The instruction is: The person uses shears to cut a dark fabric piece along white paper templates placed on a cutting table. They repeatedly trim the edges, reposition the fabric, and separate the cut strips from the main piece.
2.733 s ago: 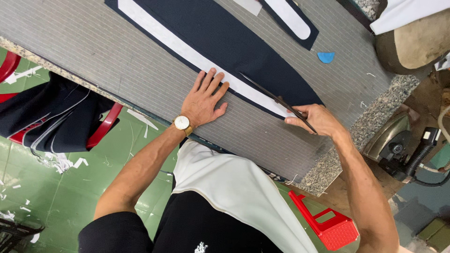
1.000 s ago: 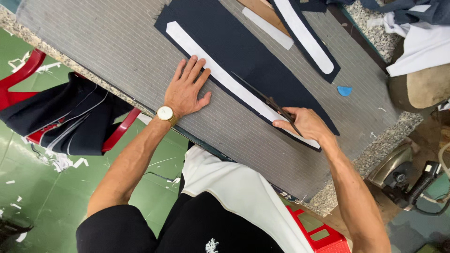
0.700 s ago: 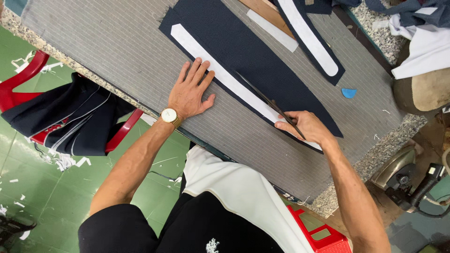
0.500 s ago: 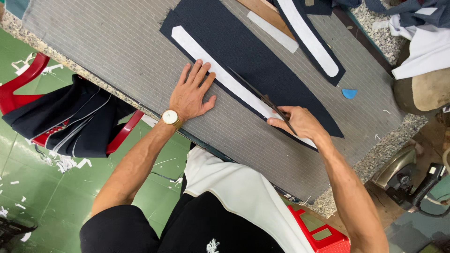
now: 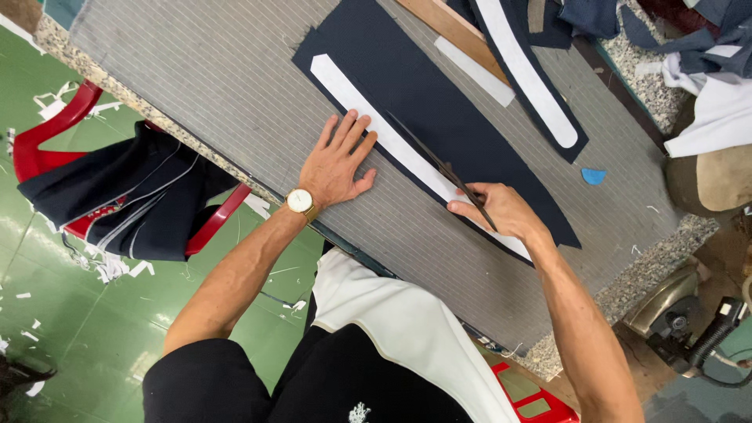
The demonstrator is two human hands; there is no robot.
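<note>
Navy cloth is being cut along a white pattern strip on the grey pinstriped table.

Going left to right: a red plastic chair [image 5: 39,149] with dark garments [image 5: 125,196] draped on it stands off the table [image 5: 196,86] at nine o'clock. The left hand [image 5: 338,160], a gold wristwatch [image 5: 298,201] on its wrist, lies flat with fingers spread, pressing the cloth's lower edge beside the white pattern strip [image 5: 399,153]. At three o'clock of it, the right hand [image 5: 501,211] is closed round the handles of the dark scissors [image 5: 442,168], whose blades point toward eleven o'clock over the navy cloth [image 5: 439,102]; whether the blades are parted I cannot tell. A second cut piece [image 5: 533,70] and a blue chalk [image 5: 593,175] lie toward one o'clock. By my judgement the step is trimming cloth round the pattern; the next stroke calls for steady pressure from the flat hand and blades tracking the strip's edge.
</note>
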